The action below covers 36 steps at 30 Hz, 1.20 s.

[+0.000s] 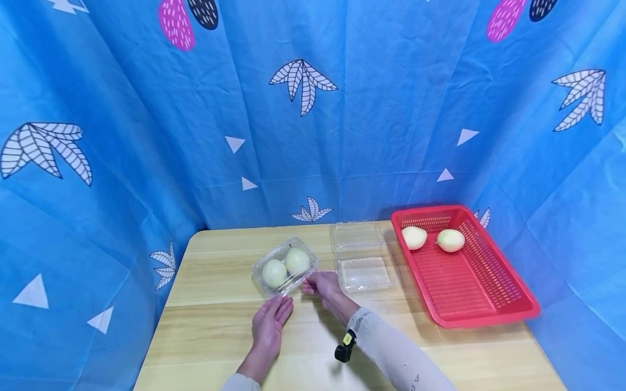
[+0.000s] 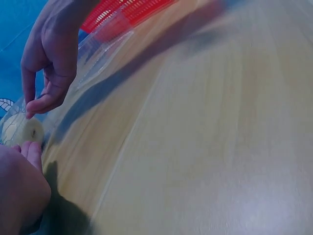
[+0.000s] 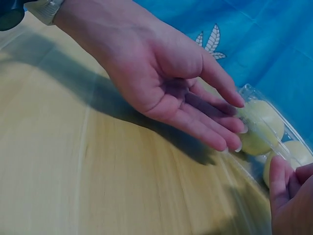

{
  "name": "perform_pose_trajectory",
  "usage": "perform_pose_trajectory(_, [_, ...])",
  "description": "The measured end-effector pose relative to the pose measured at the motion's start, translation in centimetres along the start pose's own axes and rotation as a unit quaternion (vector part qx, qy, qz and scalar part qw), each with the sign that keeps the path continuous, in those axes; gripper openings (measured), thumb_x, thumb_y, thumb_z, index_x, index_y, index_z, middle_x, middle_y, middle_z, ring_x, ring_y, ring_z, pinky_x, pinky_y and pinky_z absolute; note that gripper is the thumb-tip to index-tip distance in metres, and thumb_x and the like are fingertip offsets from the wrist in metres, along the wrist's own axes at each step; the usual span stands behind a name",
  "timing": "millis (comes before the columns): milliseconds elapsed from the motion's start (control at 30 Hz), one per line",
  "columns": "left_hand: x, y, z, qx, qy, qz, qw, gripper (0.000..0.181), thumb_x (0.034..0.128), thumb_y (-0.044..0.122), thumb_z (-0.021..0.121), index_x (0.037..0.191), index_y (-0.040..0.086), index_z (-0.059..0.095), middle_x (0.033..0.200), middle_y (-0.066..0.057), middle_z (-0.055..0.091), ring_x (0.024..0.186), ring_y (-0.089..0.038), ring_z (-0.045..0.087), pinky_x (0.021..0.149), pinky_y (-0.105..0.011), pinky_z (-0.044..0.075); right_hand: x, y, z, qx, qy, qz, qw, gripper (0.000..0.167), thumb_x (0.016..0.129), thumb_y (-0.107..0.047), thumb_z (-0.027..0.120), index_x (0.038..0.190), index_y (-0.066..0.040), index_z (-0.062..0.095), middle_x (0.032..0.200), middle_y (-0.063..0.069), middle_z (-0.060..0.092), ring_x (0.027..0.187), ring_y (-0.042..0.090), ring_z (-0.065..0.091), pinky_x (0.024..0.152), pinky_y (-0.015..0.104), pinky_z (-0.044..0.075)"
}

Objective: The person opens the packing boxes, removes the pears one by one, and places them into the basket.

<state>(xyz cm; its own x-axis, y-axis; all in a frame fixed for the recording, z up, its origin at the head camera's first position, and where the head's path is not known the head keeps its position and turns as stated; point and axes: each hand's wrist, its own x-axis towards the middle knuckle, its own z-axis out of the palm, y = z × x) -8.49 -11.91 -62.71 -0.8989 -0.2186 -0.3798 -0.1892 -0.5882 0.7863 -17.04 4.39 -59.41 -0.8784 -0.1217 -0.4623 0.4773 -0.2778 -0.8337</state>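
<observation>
A clear plastic box (image 1: 264, 258), its lid down, lies at an angle on the table with two pale yellow-green round fruits (image 1: 297, 261) inside that look like pears. My left hand (image 1: 269, 326) is at its near edge, thumb and fingertips pinching the rim. At the near right corner, my right hand (image 1: 329, 288) pinches the rim between thumb and fingers. The right wrist view shows the right fingertips against the box side and a fruit (image 3: 261, 125) behind the plastic. In the left wrist view the box is mostly cut off.
Right of the box lies another clear plastic box (image 1: 365, 273), opened flat on the table. A red basket (image 1: 469, 282) on the right holds two similar pale fruits (image 1: 450, 240). Blue patterned curtain (image 1: 303, 152) surrounds the wooden table (image 1: 220, 309) at the back and sides.
</observation>
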Motion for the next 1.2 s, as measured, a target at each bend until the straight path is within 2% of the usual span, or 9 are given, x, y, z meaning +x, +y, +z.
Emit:
perform_pose_trajectory(167, [0.0,-0.3,0.8,0.006,0.014,0.001,0.9999,0.029,0.1055,0.016,0.058,0.124,-0.006,0.052,0.123,-0.023,0.072,0.118,-0.031,0.072,0.105,-0.044,0.056,-0.1,0.1,-0.4,0.004,-0.007,0.012,0.9999,0.024,0.095,0.000,0.063,0.114,0.014,0.066,0.085,0.014,0.076,0.071,0.015,0.074,0.077,0.030,0.065])
perform_pose_trajectory(333, [0.3,-0.8,1.6,0.007,0.020,-0.004,0.9998,0.037,0.1056,0.016,0.059,0.132,-0.009,0.050,0.126,-0.025,0.071,0.122,-0.034,0.070,0.105,-0.042,0.056,-0.1,0.1,-0.7,-0.006,-0.018,0.016,0.9997,0.024,0.096,-0.003,0.064,0.115,0.012,0.068,0.089,0.014,0.076,0.075,0.016,0.074,0.081,0.032,0.064])
perform_pose_trajectory(633, [0.7,-1.0,3.4,-0.012,0.021,-0.010,0.9997,0.039,0.1046,0.012,0.059,0.135,-0.012,0.051,0.117,-0.021,0.074,0.112,-0.029,0.075,0.105,-0.044,0.056,0.2,0.3,-0.7,-0.014,-0.032,0.033,0.9988,0.021,0.095,-0.003,0.067,0.112,0.009,0.070,0.089,0.014,0.077,0.072,0.015,0.074,0.077,0.028,0.064])
perform_pose_trajectory(867, [0.8,-1.2,4.5,-0.023,0.036,-0.020,0.9989,0.035,0.1038,0.011,0.060,0.132,-0.009,0.054,0.111,-0.015,0.078,0.105,-0.024,0.077,0.102,-0.042,0.058,0.0,0.5,-0.8,-0.022,-0.039,0.040,0.9982,0.018,0.093,-0.003,0.069,0.107,0.008,0.072,0.086,0.013,0.078,0.069,0.014,0.074,0.074,0.027,0.064])
perform_pose_trajectory(1000, [0.9,-1.4,4.8,-0.017,0.042,-0.016,0.9989,0.034,0.1028,0.011,0.062,0.130,-0.008,0.057,0.111,-0.016,0.078,0.104,-0.024,0.077,0.100,-0.041,0.059,0.1,0.5,-0.9,-0.023,-0.042,0.041,0.9980,0.017,0.092,-0.003,0.070,0.105,0.007,0.073,0.084,0.012,0.077,0.068,0.014,0.074,0.073,0.026,0.064])
perform_pose_trajectory(1200, [1.1,-1.7,5.3,0.000,0.057,-0.014,0.9982,0.045,0.1005,0.012,0.066,0.138,-0.010,0.054,0.115,-0.017,0.076,0.103,-0.021,0.077,0.099,-0.040,0.060,0.0,0.5,-1.0,-0.018,-0.052,0.041,0.9977,0.019,0.091,0.000,0.070,0.107,0.010,0.072,0.085,0.014,0.078,0.069,0.015,0.075,0.074,0.027,0.064])
